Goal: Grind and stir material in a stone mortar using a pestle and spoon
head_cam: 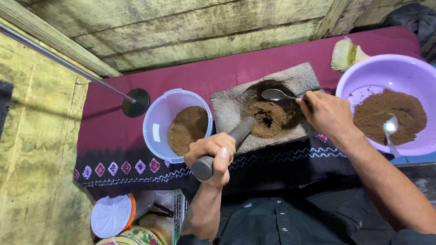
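Two bowls (160, 119) flank the stone mortar (290, 81); left hand (213, 156) clamps the pestle (222, 147), right hand (328, 113) pinches a spoon (277, 95).

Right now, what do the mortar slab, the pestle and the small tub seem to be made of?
Mortar slab: rough grey stone, pitted and matte.
Pestle: probably smooth dark stone, dull sheen, gripped by the left hand.
Small tub: likely thin plastic, pale, translucent, glossy.

A maroon cloth (190, 81) with a dark patterned border covers the counter. Directly on it lie a stone mortar slab (227, 109), a clear bowl (159, 122) of brown powder, a lilac basin (408, 72), and a black round base (136, 102).
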